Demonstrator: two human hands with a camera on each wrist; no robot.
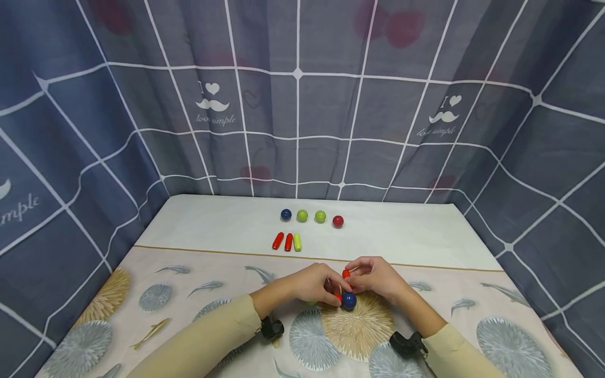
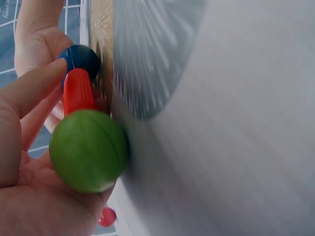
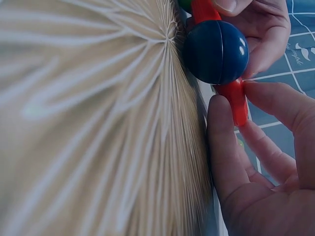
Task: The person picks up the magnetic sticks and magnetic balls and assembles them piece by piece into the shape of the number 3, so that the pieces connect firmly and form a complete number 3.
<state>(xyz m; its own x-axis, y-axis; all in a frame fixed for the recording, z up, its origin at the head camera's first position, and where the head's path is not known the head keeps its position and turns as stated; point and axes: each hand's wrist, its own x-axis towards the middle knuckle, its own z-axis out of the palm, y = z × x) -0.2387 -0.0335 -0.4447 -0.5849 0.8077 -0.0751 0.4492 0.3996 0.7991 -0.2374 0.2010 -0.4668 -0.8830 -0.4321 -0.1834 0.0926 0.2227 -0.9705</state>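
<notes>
A green ball (image 2: 88, 150), a red ridged stick (image 2: 78, 91) and a blue ball (image 1: 348, 301) stand in a row low over the tablecloth, joined end to end. My left hand (image 1: 314, 283) curls round the first red stick, its index fingertip at the blue ball. From the other side, my right hand (image 1: 375, 275) pinches a second red stick (image 3: 235, 103) between thumb and fingers. That stick's end meets the blue ball. In the head view, the left hand covers most of the green ball.
Beyond the hands lie two red sticks (image 1: 289, 242) and a yellow-green stick (image 1: 297, 242). Behind them is a row of a blue ball (image 1: 285, 214), two green balls (image 1: 302, 216) and a red ball (image 1: 337, 221). A dark checked curtain (image 1: 298, 105) surrounds the table's back and sides.
</notes>
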